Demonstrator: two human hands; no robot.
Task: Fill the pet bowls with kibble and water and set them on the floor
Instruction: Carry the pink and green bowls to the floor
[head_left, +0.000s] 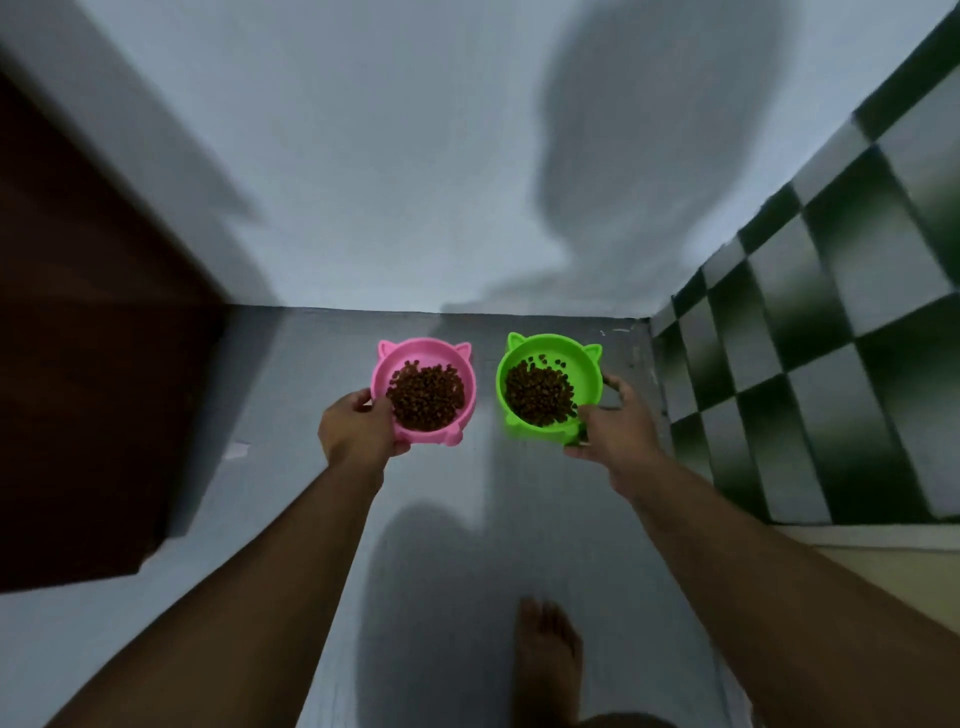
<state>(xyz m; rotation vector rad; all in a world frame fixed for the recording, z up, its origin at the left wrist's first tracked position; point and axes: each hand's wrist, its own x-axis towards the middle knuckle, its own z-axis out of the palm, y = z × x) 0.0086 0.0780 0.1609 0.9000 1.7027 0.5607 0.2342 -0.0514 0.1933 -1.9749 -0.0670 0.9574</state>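
Observation:
A pink cat-eared bowl (462, 364) holds a heap of brown kibble (427, 397). My left hand (357, 429) grips its near left rim, thumb over the edge. Beside it on the right, a green cat-eared bowl (582, 364) holds brown kibble (540, 395) too. My right hand (615, 428) grips that bowl's near right rim. Both bowls are low over the grey floor (291, 395) close to the white wall (389, 171); I cannot tell whether they touch the floor. No water is visible in either bowl.
A dark wooden door (88, 338) stands at the left. A black-and-white checkered tiled wall (831, 332) runs along the right. My bare foot (548, 654) is on the floor below the bowls. A small pale scrap (236, 449) lies by the door.

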